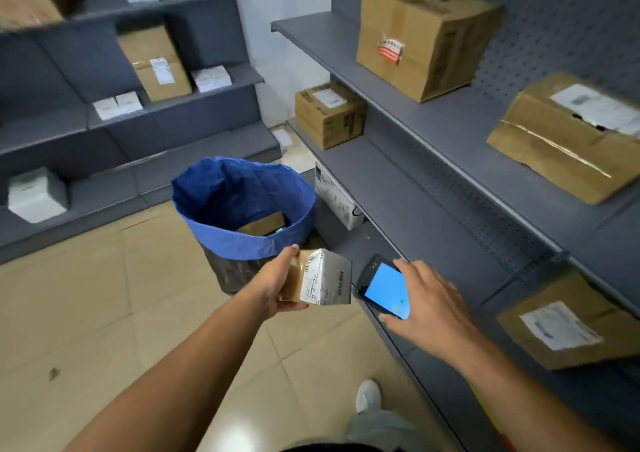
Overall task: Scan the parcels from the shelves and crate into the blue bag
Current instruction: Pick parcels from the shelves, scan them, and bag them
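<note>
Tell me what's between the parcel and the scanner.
Nothing; the head view shows a bare gap between the parcel in the left hand and the scanner in the right hand.

Both forearms reach forward, left hand (277,283) gripping a parcel (327,278), right hand (429,299) (knuckles up) holding a scanner (384,285).

Looks like a parcel depot or stockroom: grey metal shelves (408,188) with a pegboard back panel (571,12), stocked with taped cardboard boxes (424,39) and small white parcels (211,77) bearing printed shipping labels (559,325), over a beige tiled floor (86,313). Handheld scanner (386,289) and blue bag (242,240) in the aisle.
</note>
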